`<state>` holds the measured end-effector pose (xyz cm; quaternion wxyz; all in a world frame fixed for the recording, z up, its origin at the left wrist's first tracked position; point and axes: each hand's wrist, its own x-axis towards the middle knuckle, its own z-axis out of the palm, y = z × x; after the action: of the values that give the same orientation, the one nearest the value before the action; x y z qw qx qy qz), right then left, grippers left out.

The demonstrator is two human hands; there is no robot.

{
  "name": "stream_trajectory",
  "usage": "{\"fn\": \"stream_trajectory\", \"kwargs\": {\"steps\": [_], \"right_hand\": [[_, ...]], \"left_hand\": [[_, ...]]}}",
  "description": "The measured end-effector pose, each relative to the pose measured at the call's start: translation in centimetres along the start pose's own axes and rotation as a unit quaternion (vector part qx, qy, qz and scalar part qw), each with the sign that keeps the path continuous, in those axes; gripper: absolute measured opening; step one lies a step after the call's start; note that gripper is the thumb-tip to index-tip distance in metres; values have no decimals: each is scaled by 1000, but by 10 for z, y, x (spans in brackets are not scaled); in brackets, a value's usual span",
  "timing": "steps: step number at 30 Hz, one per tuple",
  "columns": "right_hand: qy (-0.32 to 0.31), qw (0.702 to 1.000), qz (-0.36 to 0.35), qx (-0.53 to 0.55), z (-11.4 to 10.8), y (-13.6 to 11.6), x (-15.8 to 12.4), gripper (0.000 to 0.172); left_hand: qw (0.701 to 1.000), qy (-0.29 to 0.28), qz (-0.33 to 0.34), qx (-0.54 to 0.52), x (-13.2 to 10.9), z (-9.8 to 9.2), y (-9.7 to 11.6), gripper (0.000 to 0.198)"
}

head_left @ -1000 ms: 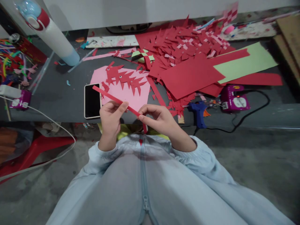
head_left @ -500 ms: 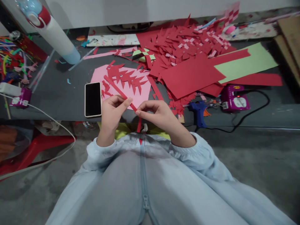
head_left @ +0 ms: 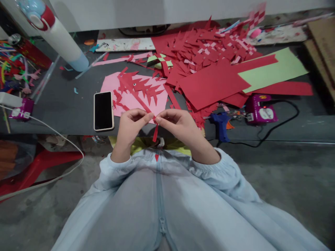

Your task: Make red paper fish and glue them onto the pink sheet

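Observation:
Between the fingertips of both hands is a red paper strip [head_left: 141, 101], running up and left over a pink paper sheet [head_left: 106, 87]. My left hand [head_left: 133, 126] pinches it near its lower end. Right beside it, my right hand [head_left: 178, 126] pinches the same strip, the fingertips of both hands nearly touching. A short red end [head_left: 155, 134] hangs below the fingers. Red spiky paper cut-outs [head_left: 142, 86] with small round eyes lie on the pink sheet. The exact fold or join of the strip is hidden by my fingers.
A phone [head_left: 103, 111] lies left of my hands. A tall bottle [head_left: 65, 43] and a red can [head_left: 34, 52] stand back left. A heap of red paper pieces [head_left: 188, 48], a large red sheet [head_left: 211, 85], a blue glue gun [head_left: 220, 126] and a purple box [head_left: 260, 109] lie right.
My left hand has slid along the strip toward my right hand, so the fingertips now meet. The short lower end has shifted slightly upward.

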<state>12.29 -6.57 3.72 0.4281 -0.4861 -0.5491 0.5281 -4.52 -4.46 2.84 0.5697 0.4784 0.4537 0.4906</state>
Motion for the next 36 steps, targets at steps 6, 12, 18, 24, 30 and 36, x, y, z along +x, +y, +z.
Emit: {"fn": "stream_trajectory", "kwargs": {"steps": [6,12,18,24,30,36], "right_hand": [[10,1000,-13,21,7,5,-3,36],[120,980,-136,-86,7,3,-6,22],[141,961,-199,-130,3,-3,-7,12],[154,960,-196,-131,2,-7,-7,15],[110,967,-198,-118,-2,-8,-7,17],[87,964,-217,-127,-8,-12,-6,19]], "left_hand": [[992,90,7,-84,-1,6,0,43],[990,89,18,-109,-6,10,-5,44],[989,66,46,-124,-11,12,-6,44],[989,28,74,-129,-16,14,-3,41],[986,4,87,-140,-17,12,-3,41],[987,-31,94,-127,-17,8,-8,36]]}}
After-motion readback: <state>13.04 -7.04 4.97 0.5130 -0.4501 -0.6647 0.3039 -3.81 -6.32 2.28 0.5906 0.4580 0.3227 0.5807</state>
